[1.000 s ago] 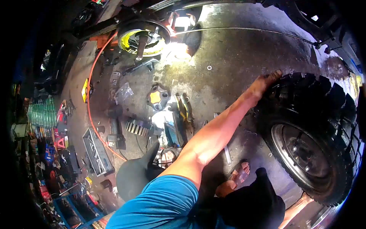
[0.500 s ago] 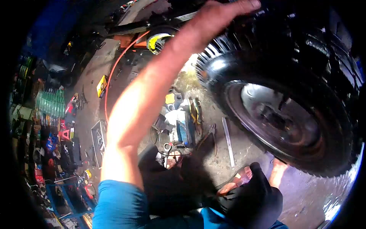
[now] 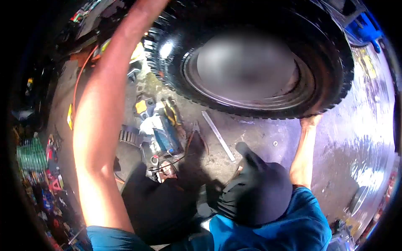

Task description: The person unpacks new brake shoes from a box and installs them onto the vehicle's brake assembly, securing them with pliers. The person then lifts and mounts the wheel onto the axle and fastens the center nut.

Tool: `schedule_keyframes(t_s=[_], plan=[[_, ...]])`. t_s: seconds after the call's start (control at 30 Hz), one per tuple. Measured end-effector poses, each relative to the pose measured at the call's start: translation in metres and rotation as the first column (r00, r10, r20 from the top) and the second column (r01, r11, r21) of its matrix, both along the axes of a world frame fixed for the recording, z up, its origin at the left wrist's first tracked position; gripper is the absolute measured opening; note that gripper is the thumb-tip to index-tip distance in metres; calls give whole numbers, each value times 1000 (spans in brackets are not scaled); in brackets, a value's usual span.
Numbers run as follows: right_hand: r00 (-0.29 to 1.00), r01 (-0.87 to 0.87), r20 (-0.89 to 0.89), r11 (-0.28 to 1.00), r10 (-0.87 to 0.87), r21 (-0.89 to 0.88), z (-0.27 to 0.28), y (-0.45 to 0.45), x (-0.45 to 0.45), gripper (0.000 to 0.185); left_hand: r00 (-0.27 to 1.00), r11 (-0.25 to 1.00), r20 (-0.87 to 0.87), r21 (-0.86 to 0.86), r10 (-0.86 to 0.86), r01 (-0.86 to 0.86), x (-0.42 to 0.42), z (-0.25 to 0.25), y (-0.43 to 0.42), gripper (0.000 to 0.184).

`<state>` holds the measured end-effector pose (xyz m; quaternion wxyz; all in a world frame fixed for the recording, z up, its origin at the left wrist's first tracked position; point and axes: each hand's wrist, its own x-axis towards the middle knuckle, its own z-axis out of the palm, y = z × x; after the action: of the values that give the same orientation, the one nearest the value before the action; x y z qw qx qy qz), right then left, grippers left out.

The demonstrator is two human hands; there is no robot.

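Note:
A big black tyre on a metal rim, a wheel [image 3: 322, 100], fills the upper middle; its centre is blurred. My right hand [image 3: 310, 121] holds the wheel's lower edge from below, its fingers hidden behind the tread. My left arm [image 3: 104, 100] stretches up along the wheel's left side. The left hand runs out at the top edge, so its fingers do not show. On the floor below the wheel lie a flat metal bar [image 3: 218, 136] and pliers [image 3: 196, 136] with their handles spread.
Left of the pliers sits a cluster of tools, with a blue-and-white box [image 3: 163, 134] and yellow-black pliers [image 3: 171, 112]. An orange hose [image 3: 80, 77] curves along the floor. Green clear bottles [image 3: 31, 157] stand far left. A round metal dish [image 3: 358, 200] lies at right.
The view has swung right. The wheel now shows more face-on, further left and higher in view. My right hand has come into clearer sight under the tyre; my left hand has slipped past the top edge.

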<state>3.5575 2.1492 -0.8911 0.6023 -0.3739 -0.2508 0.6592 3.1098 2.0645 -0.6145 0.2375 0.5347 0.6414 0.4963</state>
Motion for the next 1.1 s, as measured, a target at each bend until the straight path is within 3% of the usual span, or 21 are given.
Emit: schedule_keyframes(t_s=[0.1,0.2,0.3,0.33,0.47,0.5,0.57,0.63,0.7,0.73,0.83,0.93,1.1], plan=[[998,-47,-50,999,47,1,-7,23,0,68,998,983,42,-182,44,-36,5,8,13,68],[987,-80,-135,996,83,31,-2,29,-7,60,980,978,-91,-89,178,-186,-1,-1,17,73],[989,-101,-108,994,104,29,0,29,0,59,988,987,-78,-98,-132,124,-10,-9,-16,80],[987,-120,-103,992,122,22,-3,30,2,59,971,975,-128,-67,202,-212,-18,-26,-20,68],[983,-173,-56,985,173,1,-2,35,13,58,911,962,310,-75,273,-262,-49,-80,-39,83],[984,-175,-30,985,175,-11,-3,33,21,58,875,985,453,-103,169,-137,-46,-73,-45,86],[983,-184,-2,982,184,-29,-2,33,23,57,860,992,499,-111,109,-62,-49,-73,-50,87],[980,-196,16,980,197,-41,-2,33,17,57,948,985,277,-111,159,-132,-67,-98,-51,86],[978,-206,22,977,207,-63,2,33,10,56,943,996,322,-68,78,-59,-62,-95,-78,73],[976,-212,30,975,214,-70,4,32,10,56,927,974,301,-45,225,-222,-54,-99,-82,60],[973,-220,56,971,226,-97,4,31,3,55,865,975,462,7,196,-224,-49,-122,-71,58],[971,-229,49,967,235,-109,1,23,5,54,503,991,854,-127,131,-44,-55,-166,-50,61],[972,-227,36,965,233,-132,-2,16,16,53,573,997,817,-75,65,-6,-45,-148,-35,56]])
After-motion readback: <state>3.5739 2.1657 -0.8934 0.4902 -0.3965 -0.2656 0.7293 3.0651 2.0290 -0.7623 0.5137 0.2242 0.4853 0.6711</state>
